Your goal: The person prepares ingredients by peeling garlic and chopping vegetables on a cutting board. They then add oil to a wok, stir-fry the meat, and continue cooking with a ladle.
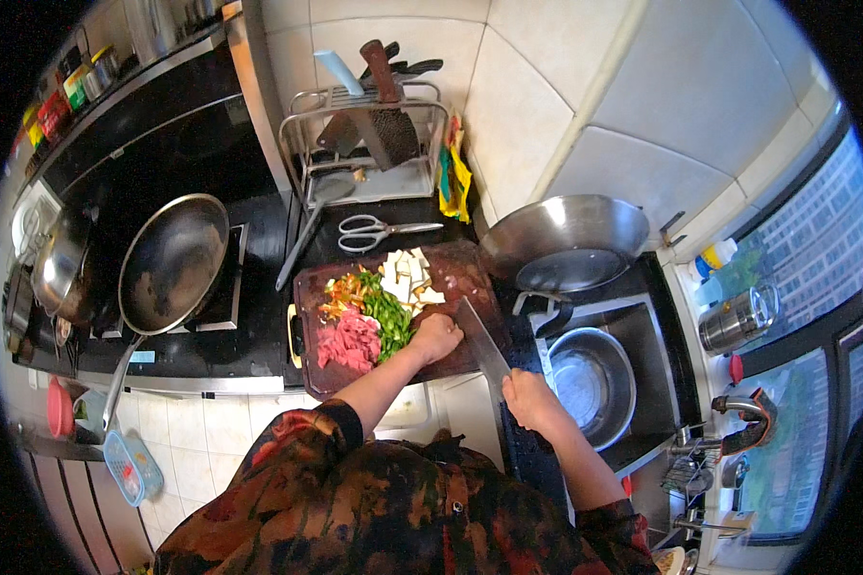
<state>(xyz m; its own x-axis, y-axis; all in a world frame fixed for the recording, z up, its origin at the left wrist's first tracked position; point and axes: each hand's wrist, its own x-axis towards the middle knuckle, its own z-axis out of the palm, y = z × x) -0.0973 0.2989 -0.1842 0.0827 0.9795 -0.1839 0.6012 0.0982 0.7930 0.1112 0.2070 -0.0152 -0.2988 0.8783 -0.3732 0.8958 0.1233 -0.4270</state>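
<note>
My right hand (531,399) grips the handle of a kitchen cleaver (483,345), whose blade lies over the right part of a dark brown cutting board (467,262). Curled fingers of my left hand (437,338) rest on the board close to the blade; whatever is under them is hidden. Just beyond that hand lie pale sliced pieces, perhaps tofu (403,277). Chopped green peppers (392,323) sit left of it, beside sliced raw meat (349,341) and a small pile of orange and green chopped bits (341,295).
Scissors (374,231) and a grey long-handled utensil (306,237) lie behind the board, before a knife rack (363,151). A wok (176,266) stands on the stove at left. To the right, a large metal pan (564,237) leans on the wall; a metal pot (590,384) sits in the sink (658,359).
</note>
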